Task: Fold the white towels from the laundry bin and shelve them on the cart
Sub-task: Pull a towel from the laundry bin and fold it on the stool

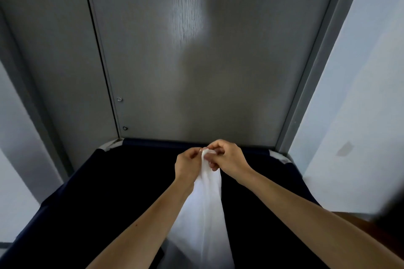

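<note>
A white towel hangs in a long narrow drape from both of my hands, held up over the dark laundry bin. My left hand pinches the towel's top edge from the left. My right hand pinches the same top edge from the right, its fingers curled around the cloth. The two hands are close together, nearly touching. The towel's lower end runs out of view at the bottom of the frame.
The bin's dark blue fabric rim has pale corner pieces at the back. Directly behind it stands a grey metal door or panel with two small bolts near its left seam. A pale wall rises on the right.
</note>
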